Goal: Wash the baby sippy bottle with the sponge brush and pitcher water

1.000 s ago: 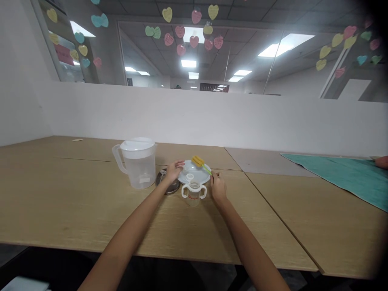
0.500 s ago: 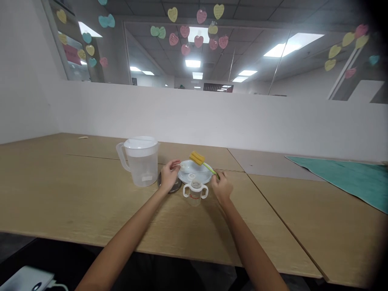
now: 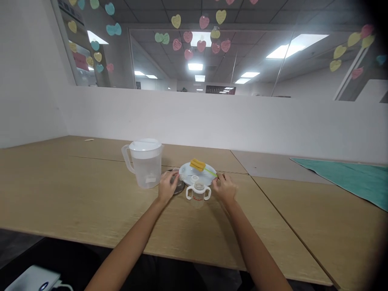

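Note:
A small clear baby cup (image 3: 198,194) with two white handles stands on the wooden table (image 3: 91,202), between my hands. Behind it a white plate (image 3: 194,173) holds a yellow sponge brush (image 3: 197,164) with a thin green handle. My right hand (image 3: 224,188) is right of the cup, its fingertips pinched at the end of that handle. My left hand (image 3: 166,186) is left of the cup, fingers curled over a dark round metal lid (image 3: 178,186). What those fingers hold is hidden.
A clear plastic pitcher (image 3: 144,163) with a white lid stands left of the metal lid. A teal cloth (image 3: 348,178) lies at the far right. A white partition wall (image 3: 212,125) closes off the back of the table. A pale device (image 3: 33,281) sits below the near edge.
The sponge end of the brush has come down from above the plate to rest on it. My left hand has drawn back from the plate's rim to the metal lid.

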Demonstrator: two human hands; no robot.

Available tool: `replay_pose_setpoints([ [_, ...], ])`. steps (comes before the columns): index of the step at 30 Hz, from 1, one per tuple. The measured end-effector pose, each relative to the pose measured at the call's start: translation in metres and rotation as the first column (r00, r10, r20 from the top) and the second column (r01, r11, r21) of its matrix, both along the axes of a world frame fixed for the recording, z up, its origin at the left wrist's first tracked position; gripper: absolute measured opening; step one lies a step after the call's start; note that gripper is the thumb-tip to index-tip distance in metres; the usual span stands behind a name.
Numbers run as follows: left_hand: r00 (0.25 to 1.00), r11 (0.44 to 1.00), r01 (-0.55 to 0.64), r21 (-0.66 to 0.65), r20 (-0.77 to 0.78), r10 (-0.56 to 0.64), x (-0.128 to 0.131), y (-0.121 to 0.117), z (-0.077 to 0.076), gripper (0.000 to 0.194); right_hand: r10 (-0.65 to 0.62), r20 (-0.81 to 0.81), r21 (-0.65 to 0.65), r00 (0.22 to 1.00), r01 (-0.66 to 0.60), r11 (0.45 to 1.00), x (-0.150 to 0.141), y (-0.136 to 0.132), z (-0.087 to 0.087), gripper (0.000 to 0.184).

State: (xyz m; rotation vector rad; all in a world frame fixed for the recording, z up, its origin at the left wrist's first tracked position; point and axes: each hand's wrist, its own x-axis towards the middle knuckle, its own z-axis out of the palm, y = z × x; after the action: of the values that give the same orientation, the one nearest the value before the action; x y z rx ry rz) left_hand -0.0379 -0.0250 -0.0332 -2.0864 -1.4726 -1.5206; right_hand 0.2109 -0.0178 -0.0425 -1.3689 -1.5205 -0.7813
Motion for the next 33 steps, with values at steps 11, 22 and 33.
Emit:
replay_pose_setpoints([
  [11, 0.915, 0.973, -0.229, 0.039, -0.333, 0.229, -0.016, 0.005, 0.001, 0.025, 0.052, -0.060, -0.023, 0.997, -0.053, 0.998, 0.007, 0.001, 0.002, 0.020],
  [22, 0.933, 0.956, -0.271, -0.110, -0.273, 0.233, -0.014, 0.008, -0.003, 0.036, -0.022, 0.029, -0.091, 0.999, 0.025, 0.996, 0.010, 0.006, 0.003, 0.019],
  [33, 0.943, 0.976, -0.213, -0.052, -0.272, 0.191, -0.010, 0.006, -0.004, 0.030, -0.081, 0.099, -0.311, 0.992, 0.108, 0.944, 0.003, -0.002, 0.010, 0.022],
])
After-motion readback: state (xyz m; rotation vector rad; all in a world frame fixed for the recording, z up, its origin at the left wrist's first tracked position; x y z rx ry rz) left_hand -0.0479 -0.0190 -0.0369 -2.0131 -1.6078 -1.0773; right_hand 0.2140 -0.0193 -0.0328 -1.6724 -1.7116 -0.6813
